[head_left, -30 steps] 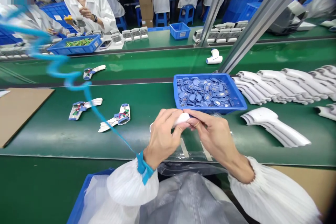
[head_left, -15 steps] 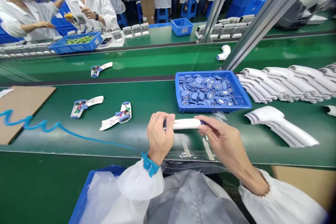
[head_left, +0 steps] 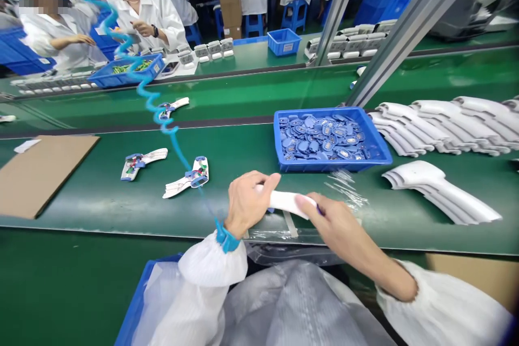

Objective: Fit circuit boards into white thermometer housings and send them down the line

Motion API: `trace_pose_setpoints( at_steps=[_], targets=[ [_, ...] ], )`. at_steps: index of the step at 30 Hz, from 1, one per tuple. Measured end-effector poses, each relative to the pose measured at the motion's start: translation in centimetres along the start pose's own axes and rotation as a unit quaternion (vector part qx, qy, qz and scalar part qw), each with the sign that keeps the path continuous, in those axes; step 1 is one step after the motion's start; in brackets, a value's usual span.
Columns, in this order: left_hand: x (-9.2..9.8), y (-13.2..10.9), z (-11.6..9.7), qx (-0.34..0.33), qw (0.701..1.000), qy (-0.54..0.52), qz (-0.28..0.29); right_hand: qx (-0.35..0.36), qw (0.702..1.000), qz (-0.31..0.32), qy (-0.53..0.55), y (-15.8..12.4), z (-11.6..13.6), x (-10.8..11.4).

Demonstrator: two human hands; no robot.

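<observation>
Both of my hands grip a white gun-shaped plastic casing above the near edge of the green bench. My left hand is closed around its left end, thumb on top, and hides that part. At the other end, my right hand pinches it with the thumb lying along the white face; a bit of dark blue shows by the fingers. A blue wrist strap with a coiled cord circles my left wrist. To the left lie two open half casings, a nearer one and a farther one, with wires and blue parts inside.
A blue bin of small blue oval parts stands just beyond my hands. Stacked white shells lie at the right, below a metal post. Cardboard rests at far left. The coiled cord hangs across the left. Co-workers sit opposite.
The casing has turned so its broad white face shows and its right end has dipped. My right thumb now lies over it. The coiled cord has swung up and right.
</observation>
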State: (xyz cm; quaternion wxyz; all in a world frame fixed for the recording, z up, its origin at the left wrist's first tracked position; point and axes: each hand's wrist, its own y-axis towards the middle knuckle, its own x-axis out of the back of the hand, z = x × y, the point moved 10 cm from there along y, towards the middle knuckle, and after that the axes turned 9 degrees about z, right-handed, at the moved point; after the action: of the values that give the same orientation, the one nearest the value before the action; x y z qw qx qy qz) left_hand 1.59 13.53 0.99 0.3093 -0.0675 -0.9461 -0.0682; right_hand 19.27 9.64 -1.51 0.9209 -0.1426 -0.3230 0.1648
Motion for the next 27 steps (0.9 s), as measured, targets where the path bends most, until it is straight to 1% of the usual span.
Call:
trace_pose_setpoints(
  at_steps=[1,2,3,4,5,6,7,8,9,10,11,12,14,16,18,19,21,22,23,24,25,26,27],
  targets=[
    [0.4,-0.7,0.1,-0.018,0.999,-0.043,-0.017,-0.056,0.993,0.037,0.094,0.1,-1.4,-0.9],
    [1.0,-1.4,0.4,-0.028,0.994,-0.092,-0.050,-0.108,0.974,0.082,0.182,-0.1,-2.5,-2.3],
    [1.4,-2.1,1.2,-0.022,0.985,-0.144,-0.094,-0.153,0.948,0.132,0.245,-0.5,-3.2,-3.9],
    [1.8,-2.7,2.3,0.002,0.971,-0.192,-0.141,-0.185,0.928,0.178,0.272,-1.0,-3.4,-5.4],
    [1.8,-3.2,3.5,0.036,0.956,-0.226,-0.183,-0.188,0.923,0.212,0.262,-1.4,-3.2,-6.4],
    [1.8,-3.6,4.6,0.072,0.944,-0.240,-0.216,-0.165,0.936,0.220,0.218,-1.4,-2.8,-6.8],
    [1.7,-3.6,5.2,0.099,0.938,-0.236,-0.235,-0.122,0.961,0.199,0.145,-1.2,-2.0,-6.5],
    [1.7,-3.4,5.4,0.114,0.937,-0.221,-0.243,-0.066,0.983,0.160,0.053,-1.0,-0.9,-5.9],
    [1.7,-2.9,5.4,0.122,0.941,-0.201,-0.244,-0.004,0.993,0.113,-0.045,-0.9,0.5,-5.5],
    [1.8,-2.5,5.3,0.127,0.945,-0.179,-0.243,0.051,0.987,0.070,-0.139,-1.0,2.0,-5.3],
    [2.0,-1.9,5.2,0.132,0.948,-0.157,-0.242,0.090,0.970,0.040,-0.222,-1.1,3.1,-5.6],
    [2.1,-1.5,5.2,0.141,0.951,-0.134,-0.242,0.112,0.950,0.025,-0.290,-1.2,3.9,-6.1],
    [2.2,-0.7,5.1,0.160,0.955,-0.078,-0.237,0.124,0.921,0.016,-0.368,-1.2,4.6,-7.2],
    [2.1,-0.1,4.9,0.165,0.960,-0.032,-0.225,0.117,0.915,0.006,-0.386,-1.1,5.0,-7.4],
    [1.8,0.2,4.5,0.142,0.971,-0.011,-0.191,0.117,0.931,0.004,-0.345,-1.0,5.2,-6.8],
    [1.6,0.3,4.3,0.120,0.980,0.001,-0.160,0.122,0.946,0.007,-0.300,-0.9,5.2,-6.2],
    [1.5,0.1,4.1,0.073,0.993,0.032,-0.086,0.120,0.978,0.026,-0.167,-0.9,4.4,-4.6],
    [1.9,0.0,4.3,0.059,0.995,0.050,-0.056,0.107,0.989,0.030,-0.095,-0.9,3.6,-3.5],
    [2.8,0.1,4.8,0.056,0.995,0.068,-0.041,0.093,0.995,0.022,-0.033,-1.0,2.7,-2.3],
    [4.3,0.6,5.5,0.066,0.993,0.085,-0.043,0.081,0.997,0.005,0.013,-1.1,1.7,-0.9],
    [6.3,1.4,6.3,0.084,0.990,0.099,-0.060,0.073,0.996,-0.020,0.041,-1.2,0.8,0.5],
    [8.7,2.8,7.1,0.107,0.984,0.115,-0.083,0.073,0.995,-0.045,0.056,-1.4,0.1,1.7],
    [11.2,4.7,7.7,0.131,0.977,0.129,-0.112,0.079,0.993,-0.064,0.063,-1.5,-0.5,2.7]
  ],
)
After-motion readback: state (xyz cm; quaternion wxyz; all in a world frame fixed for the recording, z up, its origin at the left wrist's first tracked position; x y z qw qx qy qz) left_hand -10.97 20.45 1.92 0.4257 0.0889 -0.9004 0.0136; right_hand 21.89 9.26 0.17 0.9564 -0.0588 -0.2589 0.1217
